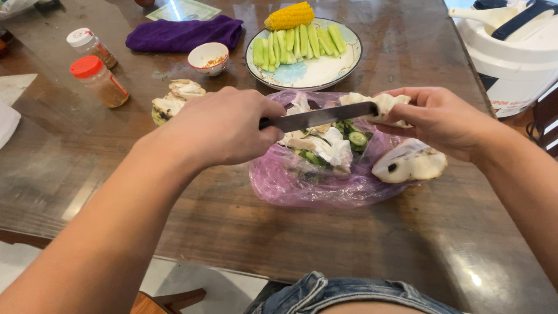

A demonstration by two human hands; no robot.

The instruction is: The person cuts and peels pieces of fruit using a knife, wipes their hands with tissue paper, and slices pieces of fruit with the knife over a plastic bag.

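My left hand (224, 125) grips the handle of a kitchen knife (325, 116), whose blade runs to the right over a purple plastic bag (314, 186). My right hand (439, 119) holds a white piece of fruit flesh (386, 104) against the blade's tip. The bag holds white peelings and green scraps. A larger cut piece of white fruit (410, 163) with a dark seed lies on the bag's right edge, just below my right hand.
A plate (314, 72) with green vegetable sticks and a corn cob (289, 15) stands behind the bag. Further left are a small bowl (208, 58), a purple cloth (183, 34), two spice jars (99, 78) and more fruit pieces (174, 99). A white cooker (511, 52) sits at right.
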